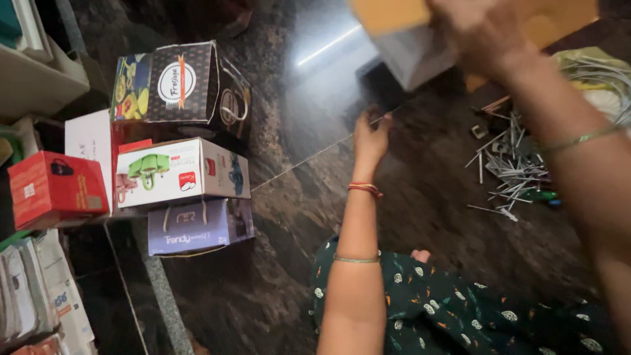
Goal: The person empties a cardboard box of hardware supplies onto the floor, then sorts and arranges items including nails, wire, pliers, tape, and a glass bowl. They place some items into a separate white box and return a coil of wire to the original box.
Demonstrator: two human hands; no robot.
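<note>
Gripping a pale box with an orange-yellow flap (420, 39), the right hand (476, 29) is holding it raised near the top of the view, blurred, fingers wrapped over its upper side. The left hand (370, 138) is reaching out low over the dark stone floor (296, 197); whether its grip is pinching anything I cannot tell, as the fingers are curled and small. The box is hanging above and just right of the left hand, apart from it. Judging by this, the lifting step is under way, and steadying the box would call for the free hand. Metal rods (509, 171) are lying scattered to the right; stacked cartons (184, 171) are standing to the left.
</note>
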